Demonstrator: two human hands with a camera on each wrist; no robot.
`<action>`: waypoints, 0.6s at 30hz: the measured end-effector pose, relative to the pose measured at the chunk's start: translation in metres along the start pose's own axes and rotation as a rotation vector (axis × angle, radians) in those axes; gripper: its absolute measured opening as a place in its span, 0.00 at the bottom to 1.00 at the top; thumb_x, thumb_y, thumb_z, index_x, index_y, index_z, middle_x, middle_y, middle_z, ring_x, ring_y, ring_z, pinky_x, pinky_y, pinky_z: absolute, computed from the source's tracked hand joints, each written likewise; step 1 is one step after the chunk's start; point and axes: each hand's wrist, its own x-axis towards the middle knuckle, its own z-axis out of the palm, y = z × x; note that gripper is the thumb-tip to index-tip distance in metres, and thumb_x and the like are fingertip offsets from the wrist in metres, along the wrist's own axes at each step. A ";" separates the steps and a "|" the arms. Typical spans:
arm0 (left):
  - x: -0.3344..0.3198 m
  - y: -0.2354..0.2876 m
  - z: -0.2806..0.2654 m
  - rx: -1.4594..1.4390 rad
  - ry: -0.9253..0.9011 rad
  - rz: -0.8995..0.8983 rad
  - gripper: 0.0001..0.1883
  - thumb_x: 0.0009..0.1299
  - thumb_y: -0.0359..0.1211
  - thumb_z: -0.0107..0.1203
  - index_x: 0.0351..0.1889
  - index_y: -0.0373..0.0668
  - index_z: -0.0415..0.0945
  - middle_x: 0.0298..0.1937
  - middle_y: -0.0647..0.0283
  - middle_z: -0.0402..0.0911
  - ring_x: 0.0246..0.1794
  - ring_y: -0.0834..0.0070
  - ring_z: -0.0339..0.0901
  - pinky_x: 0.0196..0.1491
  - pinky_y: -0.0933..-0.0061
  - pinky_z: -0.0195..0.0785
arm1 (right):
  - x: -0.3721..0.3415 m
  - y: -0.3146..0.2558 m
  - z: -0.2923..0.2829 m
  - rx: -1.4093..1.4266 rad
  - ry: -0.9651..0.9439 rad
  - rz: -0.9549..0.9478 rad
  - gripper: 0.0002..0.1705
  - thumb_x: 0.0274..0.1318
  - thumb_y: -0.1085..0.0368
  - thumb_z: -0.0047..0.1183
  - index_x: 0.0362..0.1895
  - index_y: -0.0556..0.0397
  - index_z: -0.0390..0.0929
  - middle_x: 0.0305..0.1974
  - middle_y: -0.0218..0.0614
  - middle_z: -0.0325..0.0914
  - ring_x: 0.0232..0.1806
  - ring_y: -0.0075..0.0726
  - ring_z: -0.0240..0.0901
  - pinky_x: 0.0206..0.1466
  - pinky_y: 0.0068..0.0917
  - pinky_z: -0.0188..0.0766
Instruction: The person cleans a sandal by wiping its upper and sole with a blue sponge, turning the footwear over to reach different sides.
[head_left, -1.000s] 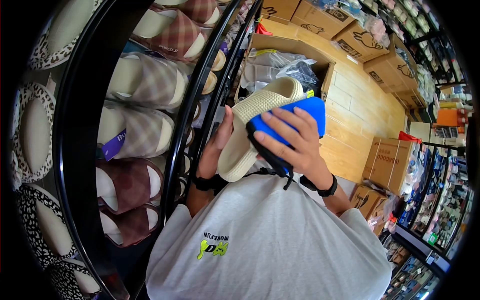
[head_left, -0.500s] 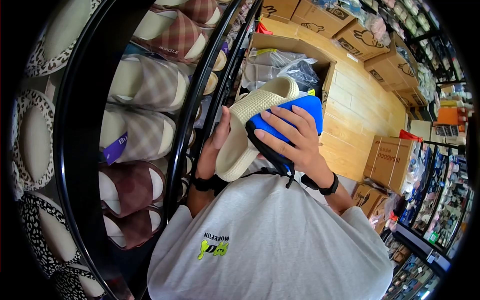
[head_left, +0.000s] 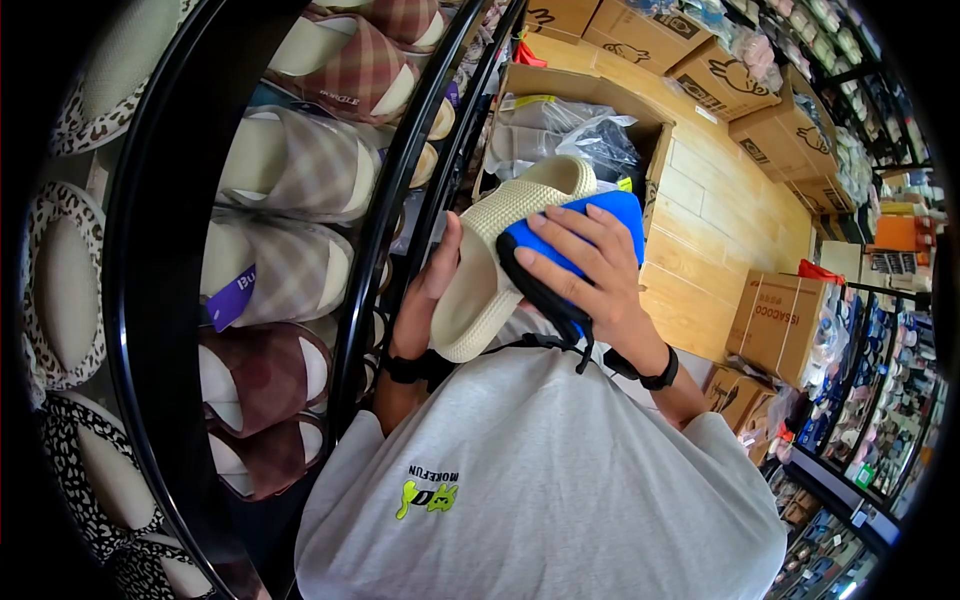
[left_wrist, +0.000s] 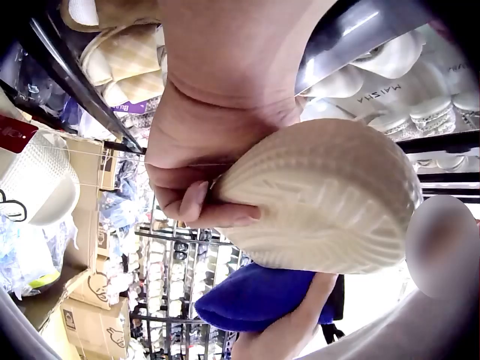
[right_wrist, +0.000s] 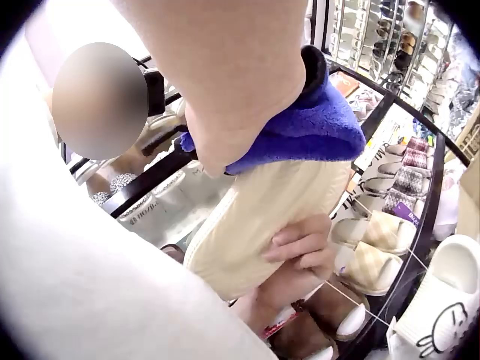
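Observation:
A cream slide slipper [head_left: 468, 312] with a waffle-textured strap is held up in front of the chest. My left hand [head_left: 428, 285] grips it from the left side; in the left wrist view its fingers [left_wrist: 225, 214] curl against the ridged sole [left_wrist: 322, 202]. A blue plush wiping mitt [head_left: 622, 222] with a black edge and dangling cord lies against the slipper's right side. My right hand [head_left: 592, 272] holds it with fingers spread over the top. In the right wrist view the plush [right_wrist: 315, 131] overlaps the slipper's edge.
Racks at the left hold plaid slippers [head_left: 300, 160] and dark red slippers [head_left: 262, 375]. Beyond the hands, an open carton [head_left: 655, 150] contains bagged footwear. More cartons [head_left: 780, 315] line the wooden floor [head_left: 690, 240], with shoe shelves [head_left: 880, 400] at the right.
The right hand and blue mitt shift slightly over the slipper's side, first left, then a little back right. The slipper moves slightly left; the left hand keeps its grip.

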 end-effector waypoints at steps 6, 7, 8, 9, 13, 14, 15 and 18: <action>0.004 -0.008 -0.023 -0.031 0.031 -0.018 0.61 0.77 0.84 0.25 0.82 0.38 0.66 0.69 0.46 0.82 0.60 0.55 0.89 0.55 0.55 0.90 | 0.002 0.003 0.001 -0.006 0.050 0.053 0.34 0.58 0.47 0.74 0.69 0.36 0.88 0.71 0.36 0.85 0.70 0.49 0.81 0.76 0.51 0.70; 0.007 -0.011 -0.030 -0.042 0.028 -0.021 0.61 0.77 0.84 0.25 0.82 0.38 0.66 0.69 0.46 0.82 0.60 0.55 0.89 0.55 0.55 0.90 | 0.002 0.001 0.002 -0.006 0.050 0.054 0.34 0.58 0.47 0.74 0.69 0.36 0.88 0.71 0.36 0.85 0.70 0.49 0.81 0.76 0.51 0.70; 0.008 -0.015 -0.038 -0.065 0.020 -0.025 0.61 0.77 0.84 0.25 0.82 0.38 0.66 0.69 0.46 0.82 0.60 0.55 0.89 0.55 0.55 0.90 | 0.002 -0.001 0.002 -0.006 0.035 0.032 0.34 0.58 0.47 0.74 0.69 0.36 0.88 0.71 0.36 0.85 0.70 0.49 0.81 0.76 0.51 0.70; 0.009 -0.019 -0.043 -0.090 0.005 -0.033 0.61 0.77 0.84 0.25 0.82 0.38 0.66 0.69 0.46 0.82 0.60 0.55 0.89 0.55 0.55 0.90 | 0.002 -0.001 0.002 -0.006 0.020 0.011 0.34 0.58 0.47 0.74 0.69 0.36 0.88 0.71 0.36 0.84 0.70 0.48 0.81 0.76 0.51 0.69; 0.001 0.005 0.006 0.063 0.165 -0.043 0.60 0.76 0.84 0.27 0.81 0.39 0.66 0.64 0.47 0.85 0.51 0.58 0.91 0.45 0.58 0.92 | 0.003 0.003 0.002 0.006 0.007 0.015 0.34 0.57 0.47 0.74 0.69 0.36 0.88 0.71 0.36 0.84 0.70 0.48 0.81 0.77 0.52 0.69; 0.000 0.009 0.012 0.081 0.170 -0.032 0.60 0.76 0.84 0.27 0.81 0.39 0.66 0.65 0.48 0.84 0.53 0.58 0.91 0.47 0.59 0.91 | 0.004 0.004 0.002 0.005 0.008 0.035 0.34 0.57 0.48 0.74 0.69 0.36 0.88 0.71 0.36 0.84 0.70 0.48 0.81 0.76 0.52 0.70; 0.000 0.010 0.013 0.070 0.145 -0.025 0.60 0.77 0.83 0.27 0.82 0.39 0.66 0.65 0.48 0.84 0.54 0.59 0.90 0.49 0.59 0.89 | 0.004 0.004 0.002 0.006 0.008 0.036 0.34 0.57 0.48 0.74 0.69 0.36 0.88 0.71 0.36 0.84 0.70 0.48 0.81 0.76 0.52 0.70; 0.002 0.012 0.013 0.040 0.072 -0.013 0.58 0.78 0.82 0.28 0.82 0.38 0.66 0.68 0.49 0.83 0.59 0.60 0.88 0.55 0.60 0.86 | 0.006 -0.001 0.003 0.001 0.008 0.049 0.34 0.58 0.48 0.74 0.69 0.37 0.88 0.71 0.36 0.84 0.70 0.49 0.80 0.76 0.51 0.70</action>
